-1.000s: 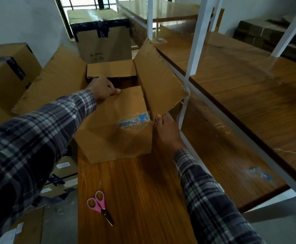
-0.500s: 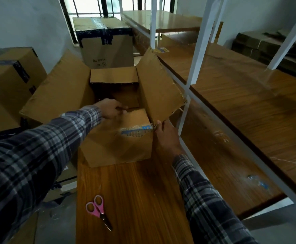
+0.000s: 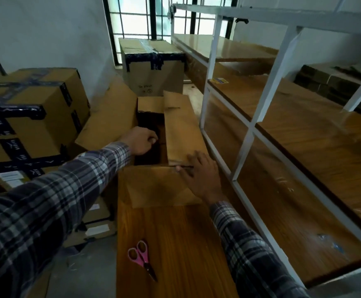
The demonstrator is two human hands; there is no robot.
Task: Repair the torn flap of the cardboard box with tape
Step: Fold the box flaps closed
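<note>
Cardboard box (image 3: 162,186) on bench (image 3: 175,244), long axis running away from us; right flap (image 3: 181,130) now folded inward. Our left hand (image 3: 142,140) is curled inside the box, grip unclear; right hand (image 3: 199,173) lies flat on that flap.

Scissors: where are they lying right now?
In the head view the pink-handled scissors lie flat on the wooden table, low and left of centre, nearer the camera than the open cardboard box and clear of both hands.

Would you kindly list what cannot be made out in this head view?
- Inside of the box: too dark.
- Left hand's fingers: curled into that shadow; any grip unclear.
- Tape on the flap: none visible; the right hand covers the near corner.
- Writing on the far box: too small.
</note>
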